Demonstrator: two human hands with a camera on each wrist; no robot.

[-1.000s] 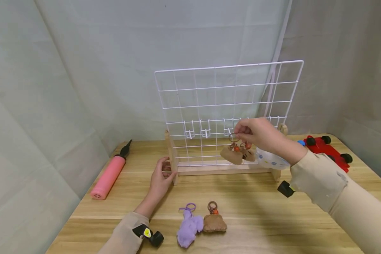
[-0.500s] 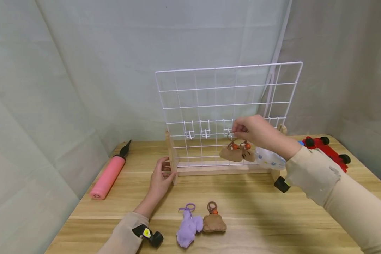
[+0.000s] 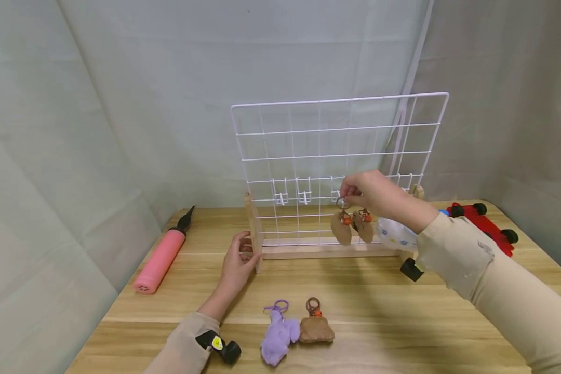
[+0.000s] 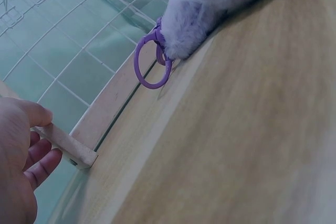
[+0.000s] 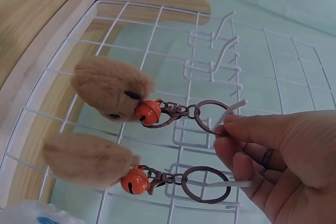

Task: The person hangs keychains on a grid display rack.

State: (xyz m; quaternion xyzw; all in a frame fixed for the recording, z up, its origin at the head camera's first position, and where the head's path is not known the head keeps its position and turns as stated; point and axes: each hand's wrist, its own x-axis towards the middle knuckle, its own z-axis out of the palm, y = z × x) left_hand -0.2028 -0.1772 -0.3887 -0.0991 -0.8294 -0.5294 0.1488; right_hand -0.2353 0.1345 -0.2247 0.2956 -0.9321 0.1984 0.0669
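My right hand (image 3: 369, 191) pinches the brown metal ring (image 5: 198, 118) of a brown plush keychain (image 5: 109, 88) between thumb and fingertips. The ring is right at the tip of a white hook (image 5: 231, 109), overlapping it in the right wrist view. An orange bell (image 5: 148, 112) hangs from its clasp. Beside it, a second brown plush keychain (image 5: 86, 159) hangs with its ring round another hook. My left hand (image 3: 236, 264) grips the wooden side post (image 3: 254, 231) of the white wire grid rack (image 3: 319, 128), thumb in front, fingers behind.
On the table lie a purple plush keychain (image 3: 278, 336) and a brown plush keychain (image 3: 316, 329). A white patterned plush (image 3: 392, 235) hangs at the rack's right. A pink hand pump (image 3: 161, 259) lies left; a red thing with black wheels (image 3: 483, 224) is right. Two hooks (image 3: 304, 196) bear nothing.
My right hand has shifted slightly left with the keychain's ring. Both hanging brown plushes have turned from broadside to nearly edge-on. The left hand stays on the post.
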